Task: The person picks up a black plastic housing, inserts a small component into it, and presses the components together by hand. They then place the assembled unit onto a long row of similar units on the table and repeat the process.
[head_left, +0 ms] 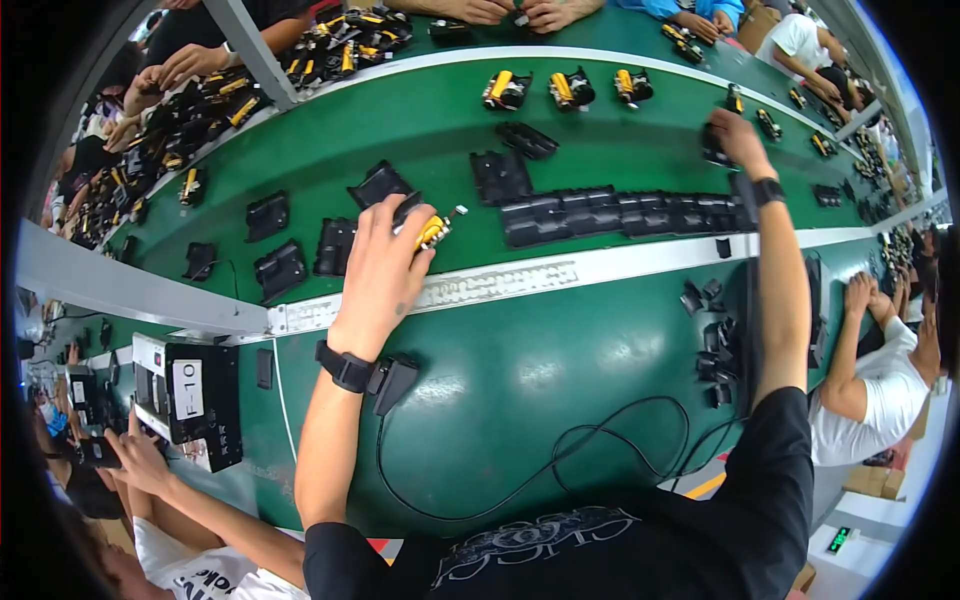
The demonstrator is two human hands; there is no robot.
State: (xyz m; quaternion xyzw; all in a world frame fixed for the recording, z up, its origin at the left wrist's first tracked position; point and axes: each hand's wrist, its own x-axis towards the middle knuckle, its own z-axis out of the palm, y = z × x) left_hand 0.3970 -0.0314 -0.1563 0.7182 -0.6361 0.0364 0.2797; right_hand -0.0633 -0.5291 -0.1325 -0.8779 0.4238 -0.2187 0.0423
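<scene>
My left hand [382,270] is closed over a small battery pack [432,233] in a black shell. A yellow part and a white connector on a short wire stick out past the fingers. Beyond it lies a black plastic shell half [380,184], with another shell half [334,246] to the left. Far to the right, my right hand [742,142] grips a dark plastic shell [714,147] over the green surface. That hand is slightly blurred. A long row of black shells [620,213] lies between my hands along the white rail.
Three yellow-and-black packs [571,90] stand on the far green belt [420,130]. A black cable [560,462] loops over the near table. A boxy tester [188,400] stands at left, small black parts [715,350] at right. Co-workers sit around; piled packs [350,45] lie at far left.
</scene>
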